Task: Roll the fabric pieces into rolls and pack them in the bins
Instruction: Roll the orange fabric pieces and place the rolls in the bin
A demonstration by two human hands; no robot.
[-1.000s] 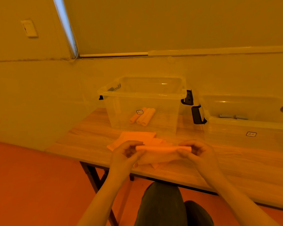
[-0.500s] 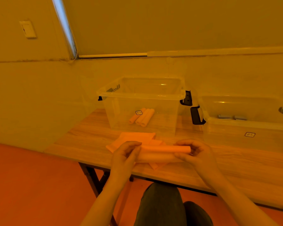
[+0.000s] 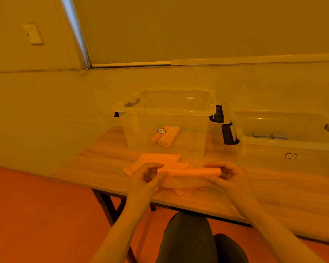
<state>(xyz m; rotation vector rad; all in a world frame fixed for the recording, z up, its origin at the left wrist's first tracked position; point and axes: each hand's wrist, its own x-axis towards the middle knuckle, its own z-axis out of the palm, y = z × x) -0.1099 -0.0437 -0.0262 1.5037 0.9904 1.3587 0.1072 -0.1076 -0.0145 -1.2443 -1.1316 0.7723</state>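
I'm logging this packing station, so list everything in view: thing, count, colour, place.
fabric roll in progress: 1, orange, held over the table's front edge
flat fabric pieces: a small pile, orange, table behind the hands
left bin: 1, clear, table centre
finished rolls: 3, orange, inside left bin
right bin: 1, clear, table right
grey rolls: about 2, inside right bin
table: 1, wood-look
wall switch: 1, pale, upper left
left hand: grips roll's left end
right hand: grips roll's right end

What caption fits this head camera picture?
Both hands roll orange fabric before two clear bins.
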